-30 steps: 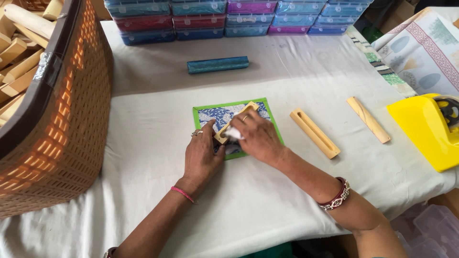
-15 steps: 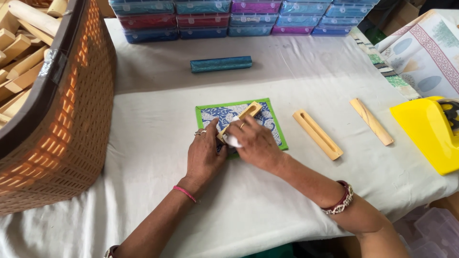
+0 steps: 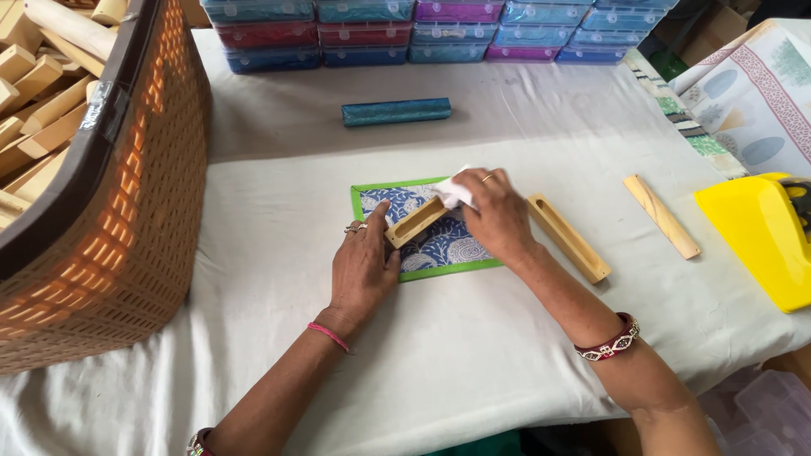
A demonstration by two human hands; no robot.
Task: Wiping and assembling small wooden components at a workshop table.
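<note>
A small wooden box tray (image 3: pixel 416 222) with a long slot lies slanted on a blue patterned sheet with a green border (image 3: pixel 422 245). My left hand (image 3: pixel 363 266) presses on the near end of the tray and steadies it. My right hand (image 3: pixel 497 213) rests at the tray's far end, pinching a white cloth or paper wad (image 3: pixel 454 191).
A second slotted wooden tray (image 3: pixel 568 237) and a flat wooden slat (image 3: pixel 661 216) lie to the right. A yellow device (image 3: pixel 756 238) sits at the right edge. A teal wrapped box (image 3: pixel 395 111) lies farther back, before stacked coloured plastic cases (image 3: pixel 439 32). A brown basket (image 3: pixel 110 203) of wooden pieces stands left.
My right hand has slid with the white wad from the tray's near end up to its far end. The left hand stays on the tray.
</note>
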